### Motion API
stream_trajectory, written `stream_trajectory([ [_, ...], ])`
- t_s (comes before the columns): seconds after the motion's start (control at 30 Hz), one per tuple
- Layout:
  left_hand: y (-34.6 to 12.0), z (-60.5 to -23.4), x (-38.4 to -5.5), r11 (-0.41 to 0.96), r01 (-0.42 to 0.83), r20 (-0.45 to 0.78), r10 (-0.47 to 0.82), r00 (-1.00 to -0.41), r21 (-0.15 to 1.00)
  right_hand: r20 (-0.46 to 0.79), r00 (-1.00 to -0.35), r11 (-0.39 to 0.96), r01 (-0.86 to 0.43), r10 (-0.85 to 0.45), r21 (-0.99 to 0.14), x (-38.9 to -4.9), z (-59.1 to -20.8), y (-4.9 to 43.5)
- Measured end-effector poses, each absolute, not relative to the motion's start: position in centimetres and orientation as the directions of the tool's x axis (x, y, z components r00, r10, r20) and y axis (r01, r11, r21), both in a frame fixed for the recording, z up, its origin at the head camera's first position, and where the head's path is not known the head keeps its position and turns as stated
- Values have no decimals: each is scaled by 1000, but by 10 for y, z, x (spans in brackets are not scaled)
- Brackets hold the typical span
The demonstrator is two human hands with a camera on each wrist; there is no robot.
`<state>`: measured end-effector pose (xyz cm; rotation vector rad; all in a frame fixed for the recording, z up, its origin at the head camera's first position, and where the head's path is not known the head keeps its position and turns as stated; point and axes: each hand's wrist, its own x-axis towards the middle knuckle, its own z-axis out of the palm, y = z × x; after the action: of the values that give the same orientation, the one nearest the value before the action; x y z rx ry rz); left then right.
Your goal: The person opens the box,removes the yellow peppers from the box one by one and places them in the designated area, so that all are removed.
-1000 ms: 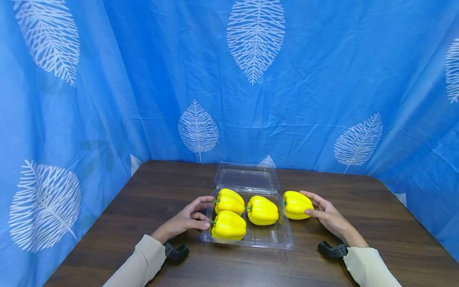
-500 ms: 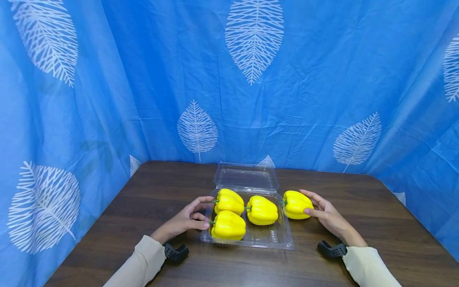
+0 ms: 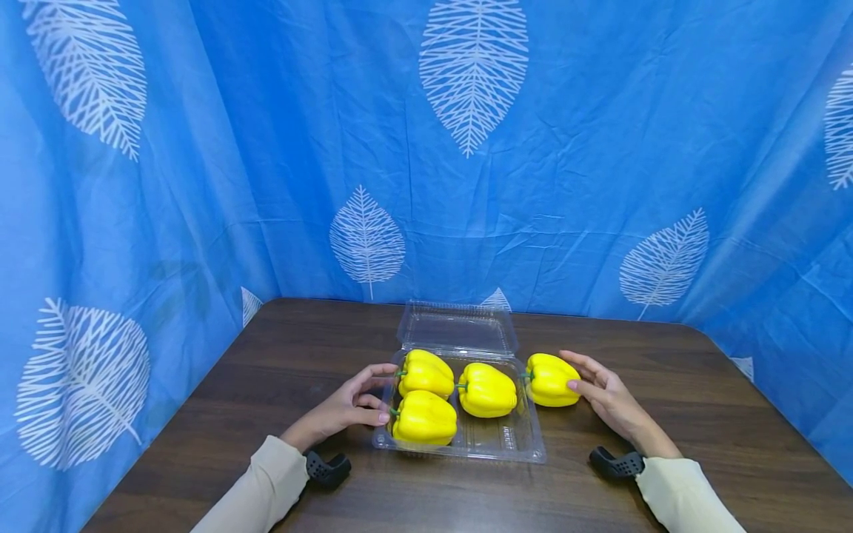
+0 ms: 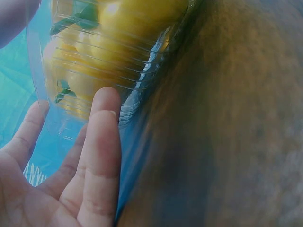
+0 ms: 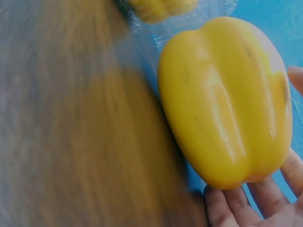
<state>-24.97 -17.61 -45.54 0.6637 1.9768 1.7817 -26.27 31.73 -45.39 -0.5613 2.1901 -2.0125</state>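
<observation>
A clear plastic clamshell container lies with its lid raised at the back. Inside are three yellow bell peppers: one at back left, one at front left, one at right. At the container's left side is my left hand; in the left wrist view its nearly straight fingertips lie against the ribbed wall. Another yellow bell pepper lies just outside, to the right. My right hand is spread around its blunt end, fingertips right at it, thumb above.
A dark wooden table bears everything. Blue curtain with white leaf prints stands behind it and at both sides. Black bands with cameras sit at the left wrist and right wrist.
My right thumb and fingers have shifted slightly outward and up along the outside pepper, its thumb now nearer the pepper's edge. The left hand, container and peppers stay where they were.
</observation>
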Motion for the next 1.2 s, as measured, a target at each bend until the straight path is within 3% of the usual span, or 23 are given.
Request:
stream_trajectory([
  [0.33,-177,-456,-251,67,83,27,593,-805,994,183,-954,76,-206,-236,-976,-264,-447,315],
  [0.67,-176,-456,-251,65,81,26,596,-803,995,304,-926,160,-343,-225,-926,-263,-433,311],
  [1.2,-176,-454,-251,62,79,26,604,-796,995,424,-857,183,-485,-292,-855,-257,-410,297],
])
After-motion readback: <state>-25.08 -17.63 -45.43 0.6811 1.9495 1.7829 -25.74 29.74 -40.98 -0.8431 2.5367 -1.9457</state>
